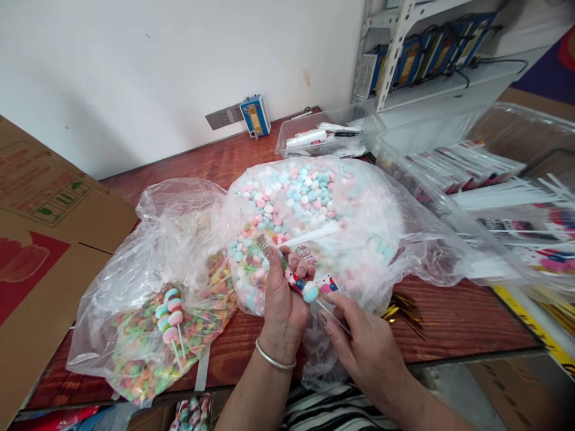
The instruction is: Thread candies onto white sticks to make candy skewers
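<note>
My left hand is closed around a small printed wrapper with a candy stick in it, a white stick poking up toward the far side. My right hand pinches the lower end of the same candy stick and its clear sleeve. Both hands hover over the near edge of a big clear bag of pink, blue and white candies. A second clear bag of mixed-colour candy rings lies to the left, with a finished candy skewer resting on it.
A brown cardboard box stands at the left. Clear plastic bins with white sticks and printed wrappers sit at the right; another bin holds tools at the back. Gold twist ties lie on the red wooden table.
</note>
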Demonstrator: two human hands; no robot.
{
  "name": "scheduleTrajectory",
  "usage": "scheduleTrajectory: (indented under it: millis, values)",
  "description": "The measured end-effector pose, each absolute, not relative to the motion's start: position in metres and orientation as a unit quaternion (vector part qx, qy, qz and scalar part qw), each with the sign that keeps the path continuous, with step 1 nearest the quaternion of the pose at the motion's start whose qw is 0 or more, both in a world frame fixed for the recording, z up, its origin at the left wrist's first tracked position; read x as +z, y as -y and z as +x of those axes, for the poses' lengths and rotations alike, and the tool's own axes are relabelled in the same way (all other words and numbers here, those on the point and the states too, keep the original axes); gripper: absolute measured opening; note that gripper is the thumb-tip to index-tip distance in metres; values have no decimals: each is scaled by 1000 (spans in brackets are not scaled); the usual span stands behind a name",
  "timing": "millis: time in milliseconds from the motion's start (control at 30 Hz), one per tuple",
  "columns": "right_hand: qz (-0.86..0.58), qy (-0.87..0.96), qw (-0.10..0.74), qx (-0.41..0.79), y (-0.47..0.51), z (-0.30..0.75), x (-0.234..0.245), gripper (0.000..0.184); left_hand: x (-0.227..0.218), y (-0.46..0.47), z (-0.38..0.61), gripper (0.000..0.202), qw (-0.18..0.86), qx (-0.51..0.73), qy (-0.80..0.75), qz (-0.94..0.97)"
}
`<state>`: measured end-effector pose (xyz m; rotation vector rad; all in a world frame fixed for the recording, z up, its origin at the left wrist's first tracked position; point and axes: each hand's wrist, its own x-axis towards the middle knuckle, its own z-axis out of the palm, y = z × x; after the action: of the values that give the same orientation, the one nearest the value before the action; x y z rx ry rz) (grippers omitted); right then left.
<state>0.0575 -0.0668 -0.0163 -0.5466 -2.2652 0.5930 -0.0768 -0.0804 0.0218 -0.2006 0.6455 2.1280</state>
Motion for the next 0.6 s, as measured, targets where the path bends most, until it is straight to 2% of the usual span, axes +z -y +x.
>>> scheduleTrajectory:
  millis: [67,133,167,233,333,400,500,600]
  values:
    - [-193,894,381,132,65,58,-17,15,24,80,-77,26,417,863,-278,-61]
    - [-178,896,386,128,64,58,-16,11,27,80,-77,25,402,866,-295,-37]
    - [-178,889,378,185,62,57,-14,11,28,80,-77,26,404,865,-297,-27]
    - [-192,832,335,398,61,55,-7,20,32,81,-79,27,427,861,-275,-9]
    - [-224,589,201,750,59,50,4,29,37,82,-81,28,486,848,-212,17]
    - [-226,431,141,862,59,44,10,32,39,82,-78,24,506,839,-197,21]
    - [-225,391,168,877,59,33,11,34,37,79,-71,19,507,830,-232,12]
    - [-239,540,269,761,56,28,9,30,35,76,-70,22,504,820,-271,13]
